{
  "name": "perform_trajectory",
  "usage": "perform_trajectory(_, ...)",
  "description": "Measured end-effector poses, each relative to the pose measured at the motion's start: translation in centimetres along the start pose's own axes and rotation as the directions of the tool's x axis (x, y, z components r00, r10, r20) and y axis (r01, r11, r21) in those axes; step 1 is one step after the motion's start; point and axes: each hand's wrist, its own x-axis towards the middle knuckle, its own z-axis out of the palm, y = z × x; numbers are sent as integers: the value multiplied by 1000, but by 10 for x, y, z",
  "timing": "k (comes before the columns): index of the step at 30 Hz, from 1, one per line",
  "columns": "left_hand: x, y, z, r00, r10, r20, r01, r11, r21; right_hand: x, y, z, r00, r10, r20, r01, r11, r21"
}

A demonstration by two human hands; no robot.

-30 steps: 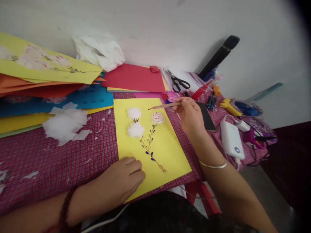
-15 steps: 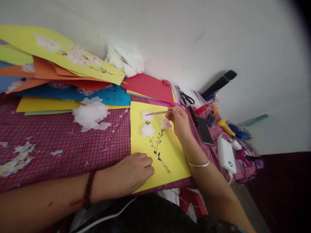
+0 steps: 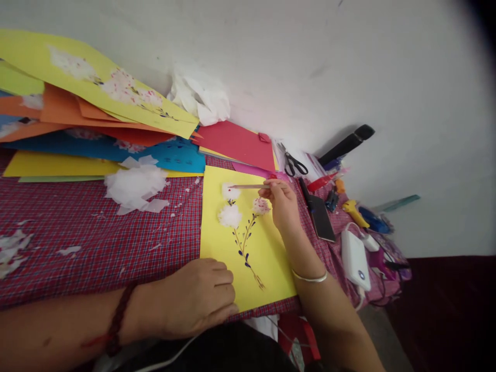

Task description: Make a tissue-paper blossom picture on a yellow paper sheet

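**Yellow sheet** [image 3: 267, 268], one. It lies flat on the checked cloth [image 3: 96, 243], with its near edge along the table's near edge. Its far edge meets a pink strip [image 3: 251, 170] just below the red sheet [image 3: 236, 142]. On it are three white tufts [image 3: 230, 216] and one painted stem with dark leaves.

**Left hand** [image 3: 197, 297]. Palm down on the yellow sheet's near left corner, fingers together and loosely curled, gripping nothing.

**Right hand** [image 3: 281, 204]. Over the sheet's far right part, fingers pinched on one thin stick [image 3: 248, 186]. The stick points left, its tip at the farthest tuft.

**Open room.** The widest bare stretch is the checked cloth left of the yellow sheet, broken only by small white scraps. Right of the sheet, a narrow band of cloth separates it from the phone.

**Left side, far.**
- One fanned pile of coloured sheets [image 3: 96, 119]; an exact count cannot be told.
- One heap of white tissue [image 3: 134, 186], near the yellow sheet's far left corner but apart from it.
- One crumpled white wad [image 3: 201, 101] against the wall.

**Right side, crowded to the table edge.**
- One pair of scissors [image 3: 292, 163].
- One dark phone [image 3: 321, 219].
- One white power bank [image 3: 354, 258].
- One yellow glue gun [image 3: 354, 212].
- Small items beyond these are too jumbled to count.
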Motion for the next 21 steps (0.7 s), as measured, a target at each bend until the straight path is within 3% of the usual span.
perform_trajectory(3, 1, 1, -3, 1000, -12, -7, 12, 999, -36, -1, 0, -1, 999, 32, 28, -31, 999, -26)
perform_trajectory(9, 2, 1, -2, 1000, -21, 6, 22, 999, -44, 4, 3, -3, 999, 7, -33, -3, 995, 97)
perform_trajectory(16, 0, 0, 0, 998, -49, 47, 52, 997, -49, 1, 8, 3, 999, 42, -15, -42, 999, -22)
perform_trajectory(21, -1, 0, 1, 995, -64, 82, 70, 994, -78, 9, 1, -7, 988, -36, -147, 41, 999, 26)
